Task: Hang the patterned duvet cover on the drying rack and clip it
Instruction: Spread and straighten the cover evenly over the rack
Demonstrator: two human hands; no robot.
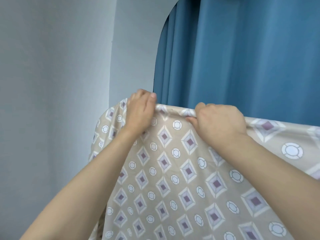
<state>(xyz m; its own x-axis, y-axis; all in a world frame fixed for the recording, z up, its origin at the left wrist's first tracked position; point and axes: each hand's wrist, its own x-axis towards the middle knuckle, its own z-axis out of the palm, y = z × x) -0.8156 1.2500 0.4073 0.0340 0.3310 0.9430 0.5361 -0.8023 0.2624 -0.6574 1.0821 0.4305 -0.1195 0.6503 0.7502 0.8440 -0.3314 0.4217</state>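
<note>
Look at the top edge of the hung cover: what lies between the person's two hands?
In the head view, only a short stretch of the duvet cover's rolled top edge lies between the left hand and right hand; no clip shows there.

Support bar itself hidden, wrapped under fabric; its line runs from frame centre toward right edge. Beige patterned duvet cover [181,170] draped straight over it, top fold rounded along that line, cloth falling toward lower frame and spilling off left end. Rack type: cannot tell.

Soft even light, slight wide-angle edge distortion.
</note>
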